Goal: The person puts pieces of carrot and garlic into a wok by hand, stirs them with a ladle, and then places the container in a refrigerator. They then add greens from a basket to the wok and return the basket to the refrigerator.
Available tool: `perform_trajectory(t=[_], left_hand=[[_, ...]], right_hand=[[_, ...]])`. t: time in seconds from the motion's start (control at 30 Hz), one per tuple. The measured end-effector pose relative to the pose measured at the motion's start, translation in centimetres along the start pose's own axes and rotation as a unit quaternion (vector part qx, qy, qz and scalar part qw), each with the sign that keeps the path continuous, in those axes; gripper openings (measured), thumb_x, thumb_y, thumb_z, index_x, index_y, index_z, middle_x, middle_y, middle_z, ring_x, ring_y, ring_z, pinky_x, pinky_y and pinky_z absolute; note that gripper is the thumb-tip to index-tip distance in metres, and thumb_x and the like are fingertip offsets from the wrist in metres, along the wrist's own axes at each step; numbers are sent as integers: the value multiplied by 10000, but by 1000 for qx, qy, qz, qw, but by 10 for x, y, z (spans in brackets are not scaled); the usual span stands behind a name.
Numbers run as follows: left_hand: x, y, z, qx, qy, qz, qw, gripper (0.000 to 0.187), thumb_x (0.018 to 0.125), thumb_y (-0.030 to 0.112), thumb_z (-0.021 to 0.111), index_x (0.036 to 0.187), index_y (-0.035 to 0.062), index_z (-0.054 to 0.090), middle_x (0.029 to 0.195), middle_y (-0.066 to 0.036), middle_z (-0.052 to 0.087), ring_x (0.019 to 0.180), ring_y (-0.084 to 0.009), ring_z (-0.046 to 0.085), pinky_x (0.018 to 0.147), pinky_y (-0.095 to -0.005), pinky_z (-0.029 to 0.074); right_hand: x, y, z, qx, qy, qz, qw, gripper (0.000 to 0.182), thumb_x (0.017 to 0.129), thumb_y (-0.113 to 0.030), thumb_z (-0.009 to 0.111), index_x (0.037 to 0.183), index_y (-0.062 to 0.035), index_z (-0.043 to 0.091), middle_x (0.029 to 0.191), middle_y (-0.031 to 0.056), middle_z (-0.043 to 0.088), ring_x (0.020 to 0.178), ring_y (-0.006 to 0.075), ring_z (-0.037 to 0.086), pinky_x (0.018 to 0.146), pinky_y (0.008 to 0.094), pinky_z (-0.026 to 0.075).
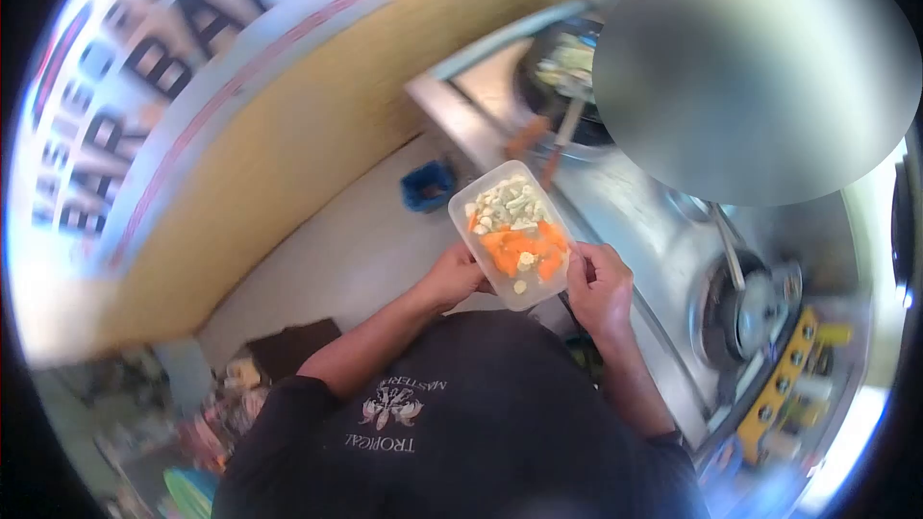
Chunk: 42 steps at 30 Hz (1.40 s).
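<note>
In front of my chest I hold a translucent white plastic food container [486,274], slightly tilted. Orange carrot pieces [538,248] lie across its middle, and pale whitish-green chopped pieces [510,202] fill the far end. A few pale round bits sit near the close end. My left hand [460,279] grips the container's left side, its fingers partly hidden underneath. On the opposite side my right hand [600,286] is closed on the rim, thumb on top.
A dark wok [538,86] with food and a spatula [569,123] stands on the metal stove counter [615,211] ahead. Another pan [711,317] is at the right, beside a yellow rack [784,384]. A small blue basket [428,187] sits on the floor near the wall. A blurred oval hides the upper right.
</note>
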<state>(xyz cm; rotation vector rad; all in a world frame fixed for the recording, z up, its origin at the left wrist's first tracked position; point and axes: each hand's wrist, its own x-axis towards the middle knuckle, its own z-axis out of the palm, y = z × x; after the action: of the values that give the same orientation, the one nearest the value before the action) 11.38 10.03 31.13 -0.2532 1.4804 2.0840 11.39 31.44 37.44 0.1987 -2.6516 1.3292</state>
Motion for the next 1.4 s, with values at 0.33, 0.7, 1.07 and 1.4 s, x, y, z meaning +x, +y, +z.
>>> perform_trajectory(t=[0.33, 0.7, 1.07, 1.4], left_hand=[[-177, 21, -189, -114, 278, 89, 950, 303, 906, 133, 527, 1175, -8, 535, 1065, -109, 624, 939, -217, 630, 789, -357, 541], [-267, -9, -356, -279, 455, 179, 826, 333, 914, 143, 545, 1221, 23, 502, 1133, -96, 598, 976, -202, 617, 823, -345, 536], [-393, -58, -465, -420, 603, 320, 598, 330, 913, 164, 556, 1208, 20, 527, 1184, -83, 572, 1050, -197, 576, 906, -332, 482], [-579, -93, -609, -443, 719, 344, 412, 324, 933, 178, 529, 1220, 27, 517, 1193, -81, 571, 1073, -190, 573, 930, -347, 473]], right_hand=[[54, -152, 227, 47, -246, -250, 935, 153, 836, -55, 582, 962, 5, 646, 823, 78, 606, 633, 127, 563, 579, 253, 454], [72, -312, 483, 76, -558, -283, 776, 173, 817, -92, 575, 952, 4, 627, 871, 162, 613, 787, 286, 619, 705, 353, 494], [-40, -514, 712, 74, -800, -375, 463, 344, 856, -151, 603, 1150, 22, 557, 984, 130, 616, 900, 198, 594, 791, 332, 478], [-227, -698, 961, -104, -967, -87, 216, 486, 895, -255, 602, 1314, -55, 460, 1066, 64, 594, 896, 141, 578, 746, 309, 519]])
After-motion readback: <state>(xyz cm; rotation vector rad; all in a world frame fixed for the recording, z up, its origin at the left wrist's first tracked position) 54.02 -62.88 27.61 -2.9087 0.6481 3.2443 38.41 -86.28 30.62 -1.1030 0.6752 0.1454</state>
